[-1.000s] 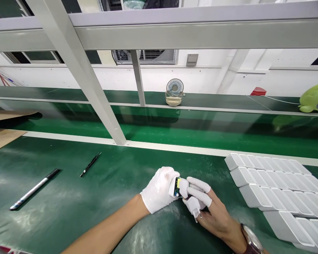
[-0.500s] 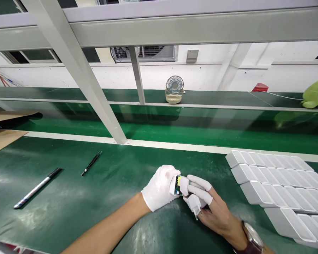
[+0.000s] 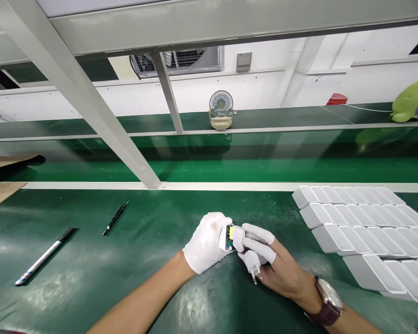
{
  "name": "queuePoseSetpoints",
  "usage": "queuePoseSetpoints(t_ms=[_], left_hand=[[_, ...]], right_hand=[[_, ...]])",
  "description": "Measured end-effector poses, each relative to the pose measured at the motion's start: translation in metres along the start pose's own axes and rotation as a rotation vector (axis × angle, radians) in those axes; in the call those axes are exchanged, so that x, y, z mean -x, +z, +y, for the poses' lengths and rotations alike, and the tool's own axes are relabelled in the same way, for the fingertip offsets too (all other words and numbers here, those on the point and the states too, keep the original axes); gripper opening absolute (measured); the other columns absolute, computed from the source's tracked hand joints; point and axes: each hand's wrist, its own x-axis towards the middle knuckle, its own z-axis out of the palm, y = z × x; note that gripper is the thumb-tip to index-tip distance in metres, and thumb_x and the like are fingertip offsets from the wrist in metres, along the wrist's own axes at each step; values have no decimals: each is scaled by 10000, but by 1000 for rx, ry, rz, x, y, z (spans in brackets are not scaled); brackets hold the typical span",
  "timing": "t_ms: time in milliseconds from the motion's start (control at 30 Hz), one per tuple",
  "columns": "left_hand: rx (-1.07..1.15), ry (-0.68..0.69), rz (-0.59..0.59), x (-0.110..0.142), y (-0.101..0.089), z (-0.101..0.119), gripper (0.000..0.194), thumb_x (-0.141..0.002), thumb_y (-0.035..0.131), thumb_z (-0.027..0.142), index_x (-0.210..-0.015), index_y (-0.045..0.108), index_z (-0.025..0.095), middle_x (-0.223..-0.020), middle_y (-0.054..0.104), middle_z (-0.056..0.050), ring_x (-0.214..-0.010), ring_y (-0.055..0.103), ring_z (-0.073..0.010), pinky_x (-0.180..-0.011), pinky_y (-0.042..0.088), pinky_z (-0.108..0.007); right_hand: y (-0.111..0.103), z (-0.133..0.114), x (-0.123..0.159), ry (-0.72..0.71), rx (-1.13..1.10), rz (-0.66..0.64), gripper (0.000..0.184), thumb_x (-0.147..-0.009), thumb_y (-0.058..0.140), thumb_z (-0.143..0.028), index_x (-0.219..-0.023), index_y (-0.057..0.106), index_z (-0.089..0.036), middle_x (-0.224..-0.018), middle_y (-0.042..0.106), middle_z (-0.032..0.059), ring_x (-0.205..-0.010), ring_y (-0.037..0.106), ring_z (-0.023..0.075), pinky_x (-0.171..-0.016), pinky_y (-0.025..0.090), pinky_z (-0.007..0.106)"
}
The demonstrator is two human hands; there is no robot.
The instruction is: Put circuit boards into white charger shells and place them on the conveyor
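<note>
My left hand (image 3: 207, 243), in a white glove, is closed around a white charger housing (image 3: 223, 237). A circuit board (image 3: 229, 237) with a yellow component shows at the housing's open end. White covers sit on the fingers of my right hand (image 3: 268, 253), which is closed on a white plug piece (image 3: 252, 263) with two pins pointing down and toward me. My right fingertips touch the board end of the housing. The palm side of both hands is hidden, so the exact grip on each part cannot be seen.
Rows of white plastic bins (image 3: 337, 234) stand at the right of the green bench (image 3: 125, 264). On the left lie a marker-like pen (image 3: 45, 256), thin black tweezers (image 3: 115, 218) and brown cardboard (image 3: 2, 195). A slanted grey post (image 3: 90, 106) and a small fan (image 3: 221, 110) are behind.
The camera view has tilted and shifted slightly. Both hands keep the same hold on the charger parts, and the plug piece stays close beside the housing.
</note>
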Motion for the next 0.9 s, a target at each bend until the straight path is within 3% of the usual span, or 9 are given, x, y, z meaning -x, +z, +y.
queuePoseSetpoints(t_ms=[433,633,900], left_hand=[[-26,-8,-28,-1,2,-1,237,-682,761,350,-653,575,205,-646,553,-16,-653,585,-185,-642,492,-304],[-26,29,65,2,2,-1,200,-685,759,313,-727,596,206,-683,582,-23,-689,610,-200,-674,523,-327],[-13,112,183,7,10,-8,314,-685,772,299,-930,611,186,-767,623,-41,-705,623,-206,-672,546,-347]], right_hand=[[0,2,2,1,35,-20,580,-857,632,-40,-1406,489,-165,-1408,532,207,-1225,615,274,-955,599,406],[0,-1,2,-11,69,3,566,-858,630,-34,-1397,512,-158,-1377,559,204,-1178,638,267,-914,613,394],[6,5,13,-2,53,11,599,-855,639,-24,-1423,503,-160,-1431,512,203,-1205,611,282,-921,604,422]])
